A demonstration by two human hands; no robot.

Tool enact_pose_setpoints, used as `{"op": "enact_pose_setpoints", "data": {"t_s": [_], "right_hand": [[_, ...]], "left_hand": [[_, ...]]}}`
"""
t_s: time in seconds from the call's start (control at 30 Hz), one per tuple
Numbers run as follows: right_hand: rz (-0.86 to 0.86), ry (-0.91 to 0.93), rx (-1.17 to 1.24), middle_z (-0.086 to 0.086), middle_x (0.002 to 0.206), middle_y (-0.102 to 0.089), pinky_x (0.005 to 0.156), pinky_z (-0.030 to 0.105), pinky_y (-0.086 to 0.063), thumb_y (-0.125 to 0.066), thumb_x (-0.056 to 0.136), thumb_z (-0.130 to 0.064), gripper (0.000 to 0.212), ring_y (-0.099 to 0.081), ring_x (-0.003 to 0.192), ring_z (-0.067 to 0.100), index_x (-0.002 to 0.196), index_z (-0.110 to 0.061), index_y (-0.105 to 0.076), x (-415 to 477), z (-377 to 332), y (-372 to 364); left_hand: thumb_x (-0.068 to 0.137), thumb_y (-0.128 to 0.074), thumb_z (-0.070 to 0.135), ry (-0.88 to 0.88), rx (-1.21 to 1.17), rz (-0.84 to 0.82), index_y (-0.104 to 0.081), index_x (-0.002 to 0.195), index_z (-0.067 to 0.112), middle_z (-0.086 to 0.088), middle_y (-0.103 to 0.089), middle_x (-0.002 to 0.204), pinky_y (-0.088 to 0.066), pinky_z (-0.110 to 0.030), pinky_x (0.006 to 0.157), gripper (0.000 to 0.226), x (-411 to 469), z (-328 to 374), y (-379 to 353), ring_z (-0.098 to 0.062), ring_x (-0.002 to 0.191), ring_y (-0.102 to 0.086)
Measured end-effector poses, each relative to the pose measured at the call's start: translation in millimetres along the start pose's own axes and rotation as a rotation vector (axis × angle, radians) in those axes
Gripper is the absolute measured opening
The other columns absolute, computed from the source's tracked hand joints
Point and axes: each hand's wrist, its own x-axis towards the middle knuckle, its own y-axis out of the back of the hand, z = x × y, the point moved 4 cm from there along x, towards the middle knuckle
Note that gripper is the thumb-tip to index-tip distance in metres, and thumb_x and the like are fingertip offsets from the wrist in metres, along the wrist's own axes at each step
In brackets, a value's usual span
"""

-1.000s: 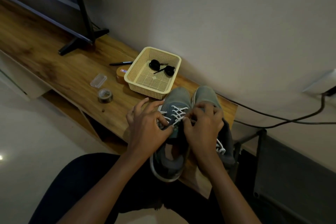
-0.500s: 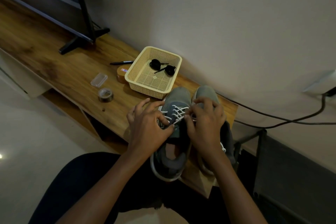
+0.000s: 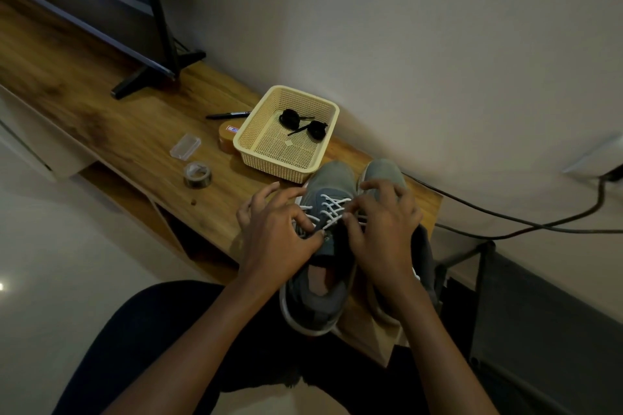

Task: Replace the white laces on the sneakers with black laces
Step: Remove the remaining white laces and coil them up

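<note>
Two grey fabric sneakers [image 3: 332, 175] stand side by side on the wooden shelf [image 3: 141, 131], toes to the wall. The criss-crossed white laces [image 3: 332, 207] lie between the hands. The left hand [image 3: 276, 236] pinches a strand with thumb and curled forefinger. The right hand [image 3: 386, 229] has its thumb at the lacing and fingers spread, but whether it grips I cannot tell. Coiled black laces [image 3: 303, 123] sit in the cream plastic mesh basket [image 3: 243, 142] just beyond.
</note>
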Motion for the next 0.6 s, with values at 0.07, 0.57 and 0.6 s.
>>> {"op": "enact_pose_setpoints", "data": {"t_s": [0.07,0.57,0.6], "right_hand": [[0.0,-0.036,0.015,0.004,0.116,-0.058,0.089,0.051,-0.031,-0.071,0.072,-0.018,0.008,-0.03,0.113,0.022,0.078,-0.017,-0.066,1,4,1],[-0.125,-0.011,0.069,0.002,0.125,-0.054,0.096,0.054,-0.027,-0.069,0.075,-0.022,0.005,-0.024,0.12,0.017,0.077,-0.019,-0.067,3,8,2],[-0.132,-0.018,0.073,0.002,0.126,-0.054,0.097,0.053,-0.026,-0.065,0.073,-0.025,0.007,-0.024,0.12,0.018,0.076,-0.019,-0.067,3,7,1]], "left_hand": [[0.063,-0.082,0.033,0.002,-0.01,0.009,-0.047,0.056,0.035,0.02,-0.055,0.129,-0.007,-0.023,0.096,0.035,0,-1,0,-0.008,0.133,-0.027],[0.065,-0.081,0.032,0.013,-0.023,-0.003,-0.049,0.058,0.035,0.019,-0.055,0.13,-0.008,-0.026,0.098,0.033,-1,-1,0,-0.007,0.133,-0.025],[0.065,-0.081,0.033,0.013,-0.022,-0.003,-0.049,0.058,0.035,0.019,-0.055,0.13,-0.008,-0.026,0.098,0.033,-1,-2,0,-0.007,0.133,-0.025]]}}
